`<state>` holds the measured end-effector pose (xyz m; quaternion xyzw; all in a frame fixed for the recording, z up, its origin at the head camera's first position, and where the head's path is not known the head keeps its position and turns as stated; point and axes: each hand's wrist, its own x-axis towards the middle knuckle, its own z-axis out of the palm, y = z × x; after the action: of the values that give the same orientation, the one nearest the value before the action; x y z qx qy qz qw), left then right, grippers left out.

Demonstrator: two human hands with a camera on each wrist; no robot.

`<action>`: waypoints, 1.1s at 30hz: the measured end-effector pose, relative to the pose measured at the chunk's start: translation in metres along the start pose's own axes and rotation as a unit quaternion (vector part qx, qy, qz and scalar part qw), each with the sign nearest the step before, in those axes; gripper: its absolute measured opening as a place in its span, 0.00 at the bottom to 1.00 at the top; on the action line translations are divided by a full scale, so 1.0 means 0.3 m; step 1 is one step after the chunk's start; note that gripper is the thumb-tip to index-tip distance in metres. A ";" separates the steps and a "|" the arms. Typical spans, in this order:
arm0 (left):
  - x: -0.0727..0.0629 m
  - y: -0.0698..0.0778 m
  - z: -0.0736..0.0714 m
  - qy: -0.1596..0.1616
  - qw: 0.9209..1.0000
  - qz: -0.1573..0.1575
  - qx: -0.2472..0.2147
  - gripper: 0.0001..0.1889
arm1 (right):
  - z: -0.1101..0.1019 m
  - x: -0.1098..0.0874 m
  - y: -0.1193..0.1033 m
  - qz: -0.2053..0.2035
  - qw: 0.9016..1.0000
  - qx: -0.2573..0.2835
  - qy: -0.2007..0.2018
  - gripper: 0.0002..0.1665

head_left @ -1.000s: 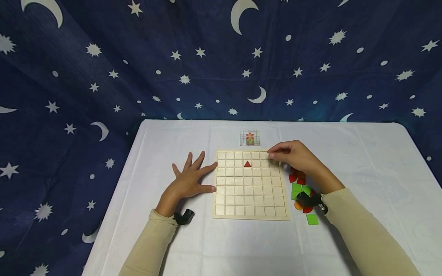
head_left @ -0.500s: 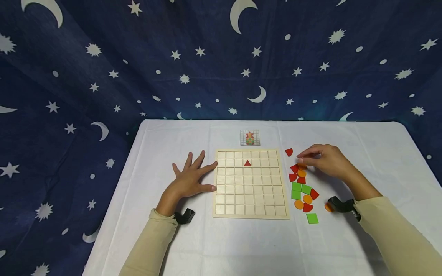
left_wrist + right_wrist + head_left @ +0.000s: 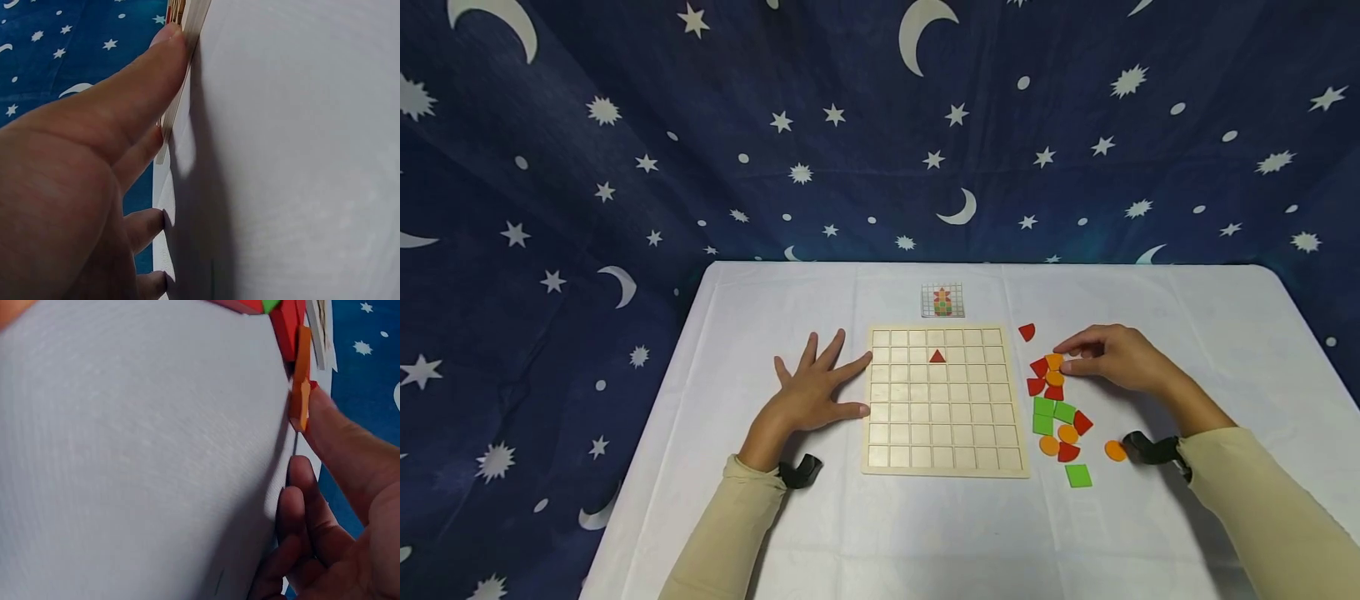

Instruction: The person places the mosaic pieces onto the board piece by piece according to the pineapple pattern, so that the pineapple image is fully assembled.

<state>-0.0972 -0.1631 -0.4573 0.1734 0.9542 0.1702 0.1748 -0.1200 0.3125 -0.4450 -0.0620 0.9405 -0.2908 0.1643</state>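
Observation:
In the head view a wooden grid board [image 3: 939, 417] lies flat, with one red triangle tile [image 3: 937, 357] in an upper cell. My left hand [image 3: 811, 392] is spread beside the board, thumb and forefinger touching its left edge. To the right of the board, my right hand [image 3: 1116, 358] pinches an orange square tile [image 3: 1054, 362] at the top of a loose cluster, between thumb and forefinger. The right wrist view has the thumb against the orange tile [image 3: 301, 406]; the forefinger's tip is hidden there. Red tiles [image 3: 1039, 367] and an orange round tile [image 3: 1055, 379] lie close by.
A small pattern card [image 3: 943, 300] lies behind the board. Green square tiles [image 3: 1043, 407] and more red and orange pieces are scattered right of it. One red quarter-round tile [image 3: 1027, 332] sits apart, above the cluster. A white cloth covers the table [image 3: 940, 533].
The right hand has moved right from the board's upper right corner to the tile cluster, leaving a red quarter-round tile beside the board. The left hand stays put.

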 end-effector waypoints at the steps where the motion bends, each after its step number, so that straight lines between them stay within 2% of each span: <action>1: -0.001 0.001 -0.001 -0.001 1.000 0.000 0.003 0.44 | 0.002 0.002 0.000 -0.001 1.000 -0.002 0.000 0.21; 15: -0.004 0.008 -0.009 -0.020 0.999 -0.004 0.030 0.44 | 0.017 0.007 0.000 -0.005 1.000 -0.004 0.012 0.15; 26: -0.001 0.014 -0.010 -0.015 0.999 -0.003 0.034 0.44 | 0.007 0.003 0.002 -0.010 1.000 0.002 0.012 0.15; 33: 0.002 0.012 -0.001 -0.013 1.000 -0.009 0.027 0.45 | 0.009 0.008 -0.003 0.002 1.000 0.031 0.002 0.13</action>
<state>-0.0970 -0.1598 -0.4558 0.1722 0.9575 0.1402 0.1841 -0.1213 0.3097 -0.4472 -0.0548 0.9315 -0.3197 0.1644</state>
